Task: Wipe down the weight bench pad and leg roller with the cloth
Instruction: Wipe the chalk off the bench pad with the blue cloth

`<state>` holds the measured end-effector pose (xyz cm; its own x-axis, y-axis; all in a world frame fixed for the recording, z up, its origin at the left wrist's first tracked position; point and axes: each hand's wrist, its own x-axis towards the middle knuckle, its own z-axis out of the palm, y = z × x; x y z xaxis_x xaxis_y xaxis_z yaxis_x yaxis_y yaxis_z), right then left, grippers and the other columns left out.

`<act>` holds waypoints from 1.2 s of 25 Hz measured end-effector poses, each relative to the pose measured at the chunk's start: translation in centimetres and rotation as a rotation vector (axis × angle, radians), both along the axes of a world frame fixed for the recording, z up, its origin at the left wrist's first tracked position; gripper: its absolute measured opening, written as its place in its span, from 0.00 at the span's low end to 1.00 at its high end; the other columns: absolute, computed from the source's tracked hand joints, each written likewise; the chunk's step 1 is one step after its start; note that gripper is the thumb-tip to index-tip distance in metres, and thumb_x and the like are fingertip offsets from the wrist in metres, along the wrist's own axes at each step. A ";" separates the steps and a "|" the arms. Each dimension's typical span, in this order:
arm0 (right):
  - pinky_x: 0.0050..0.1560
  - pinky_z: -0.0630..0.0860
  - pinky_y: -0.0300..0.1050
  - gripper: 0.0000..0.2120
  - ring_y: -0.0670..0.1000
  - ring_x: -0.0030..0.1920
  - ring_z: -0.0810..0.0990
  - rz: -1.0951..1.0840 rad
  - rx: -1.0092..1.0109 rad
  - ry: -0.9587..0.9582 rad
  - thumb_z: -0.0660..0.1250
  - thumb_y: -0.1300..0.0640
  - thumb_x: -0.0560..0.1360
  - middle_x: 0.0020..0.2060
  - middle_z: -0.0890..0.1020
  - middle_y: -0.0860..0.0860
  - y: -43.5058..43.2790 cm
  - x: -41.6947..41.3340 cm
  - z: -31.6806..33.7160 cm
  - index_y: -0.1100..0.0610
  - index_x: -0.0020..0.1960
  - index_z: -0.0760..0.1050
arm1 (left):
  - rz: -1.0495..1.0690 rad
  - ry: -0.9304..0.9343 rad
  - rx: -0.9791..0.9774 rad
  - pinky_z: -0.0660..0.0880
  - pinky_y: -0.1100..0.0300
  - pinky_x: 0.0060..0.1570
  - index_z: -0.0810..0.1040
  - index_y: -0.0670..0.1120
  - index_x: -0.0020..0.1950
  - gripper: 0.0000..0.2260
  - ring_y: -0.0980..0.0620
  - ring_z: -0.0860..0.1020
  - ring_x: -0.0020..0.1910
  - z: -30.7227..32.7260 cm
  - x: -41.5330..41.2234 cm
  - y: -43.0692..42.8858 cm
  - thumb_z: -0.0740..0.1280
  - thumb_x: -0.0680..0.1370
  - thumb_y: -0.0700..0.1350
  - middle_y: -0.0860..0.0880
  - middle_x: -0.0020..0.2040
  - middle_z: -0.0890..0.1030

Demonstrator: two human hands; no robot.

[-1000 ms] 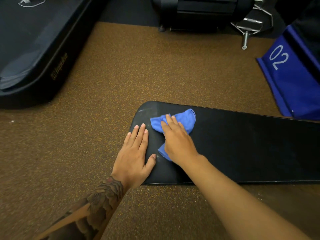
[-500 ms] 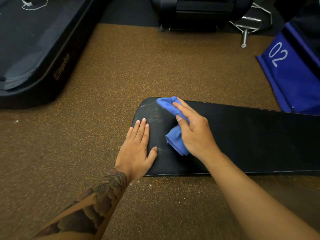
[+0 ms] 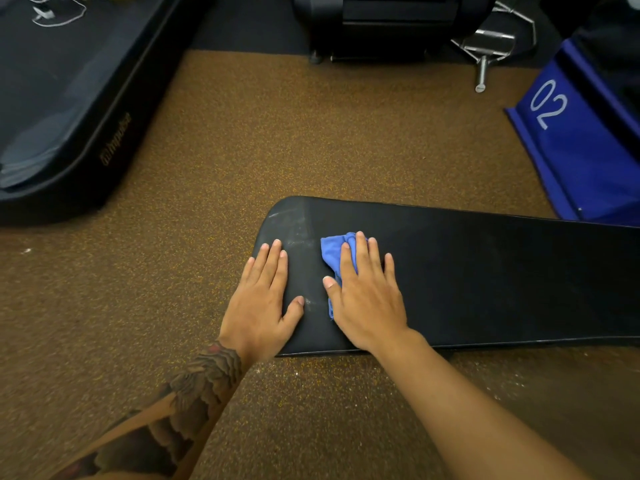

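The black bench pad (image 3: 485, 278) lies across the lower right of the head view, its rounded end pointing left, above a brown speckled floor (image 3: 277, 133); the blue cloth (image 3: 332, 252) sits bunched on top of the pad near that rounded end, roughly midway between the pad's far and near edges.

The right hand (image 3: 367, 299) lies flat over the cloth, palm down, fingers straight and slightly spread, pressing it against the pad rather than gripping it; most of the cloth is covered, and only its left part shows beside the thumb and past the fingertips. The left hand (image 3: 258, 306) rests flat on the pad's rounded end, just beside the cloth but not touching it, fingers straight and close together, thumb out to the right, holding nothing; its forearm (image 3: 194, 393) bears a dark tattoo.

Pale smears (image 3: 294, 230) mark the pad between the two hands and toward the far corner.

A black platform (image 3: 69, 98) with faint lettering on its rim fills the upper left; a dark machine (image 3: 381, 22) stands at the top; a chrome bar (image 3: 483, 69) hangs beside it; a blue box (image 3: 571, 150) marked "02" sits at the right, behind the pad.
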<state>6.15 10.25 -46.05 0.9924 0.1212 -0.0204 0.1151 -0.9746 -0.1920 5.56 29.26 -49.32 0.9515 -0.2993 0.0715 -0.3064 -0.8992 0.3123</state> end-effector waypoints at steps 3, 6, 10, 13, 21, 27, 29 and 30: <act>0.73 0.50 0.59 0.32 0.60 0.75 0.45 0.003 -0.045 0.009 0.47 0.42 0.79 0.76 0.48 0.60 0.2 -0.1 0.2 0.60 0.76 0.48 | -0.024 0.051 0.025 0.38 0.54 0.77 0.47 0.42 0.80 0.36 0.51 0.39 0.79 0.7 0.1 0.2 0.48 0.79 0.61 0.47 0.81 0.43; 0.74 0.48 0.56 0.29 0.60 0.75 0.44 0.025 -0.040 0.020 0.49 0.49 0.80 0.76 0.47 0.60 0.0 -0.2 0.3 0.60 0.76 0.47 | -0.029 0.089 -0.049 0.37 0.57 0.76 0.44 0.45 0.80 0.36 0.55 0.36 0.78 1.2 0.4 1.3 0.47 0.78 0.62 0.50 0.80 0.40; 0.73 0.49 0.54 0.28 0.62 0.75 0.49 0.040 0.004 -0.019 0.54 0.56 0.77 0.75 0.52 0.62 -0.1 -0.1 -0.1 0.63 0.75 0.53 | 0.210 0.251 -0.501 0.40 0.70 0.72 0.47 0.47 0.81 0.35 0.63 0.41 0.77 1.1 0.9 2.1 0.55 0.78 0.58 0.56 0.80 0.44; 0.73 0.49 0.53 0.27 0.61 0.75 0.50 0.041 0.052 -0.038 0.52 0.58 0.75 0.74 0.55 0.63 -0.2 -0.2 -0.7 0.63 0.74 0.57 | 0.412 0.357 -0.904 0.46 0.60 0.77 0.52 0.48 0.80 0.36 0.64 0.50 0.77 0.4 1.2 0.5 0.57 0.76 0.60 0.58 0.79 0.52; 0.74 0.47 0.51 0.27 0.59 0.76 0.48 -0.025 0.209 -0.068 0.59 0.64 0.77 0.75 0.54 0.60 0.4 0.6 -0.7 0.62 0.74 0.57 | 0.572 0.366 -1.209 0.58 0.56 0.75 0.61 0.47 0.79 0.39 0.59 0.63 0.74 -1.6 1.8 0.0 0.59 0.74 0.68 0.54 0.77 0.65; 0.74 0.51 0.52 0.26 0.59 0.75 0.50 -0.051 0.256 -0.096 0.57 0.66 0.75 0.75 0.56 0.59 1.8 3.8 -0.8 0.61 0.73 0.59 | 0.575 0.376 -1.200 0.72 0.57 0.64 0.73 0.46 0.71 0.18 0.57 0.77 0.61 -2.0 2.3 0.5 0.58 0.83 0.47 0.52 0.62 0.80; 0.72 0.55 0.55 0.24 0.59 0.75 0.51 -0.059 0.255 -0.107 0.55 0.66 0.76 0.75 0.56 0.58 2.3 4.9 -1.0 0.60 0.72 0.61 | 0.592 0.391 -1.233 0.73 0.51 0.65 0.77 0.49 0.66 0.16 0.53 0.80 0.59 -2.0 2.3 0.5 0.60 0.80 0.50 0.52 0.58 0.83; 0.71 0.57 0.56 0.23 0.59 0.74 0.52 -0.061 0.251 -0.111 0.55 0.65 0.77 0.75 0.57 0.58 2.5 5.2 -1.1 0.60 0.71 0.61 | 0.579 0.410 -1.256 0.72 0.46 0.66 0.79 0.50 0.63 0.17 0.49 0.79 0.61 -2.1 2.3 0.6 0.60 0.78 0.52 0.49 0.59 0.83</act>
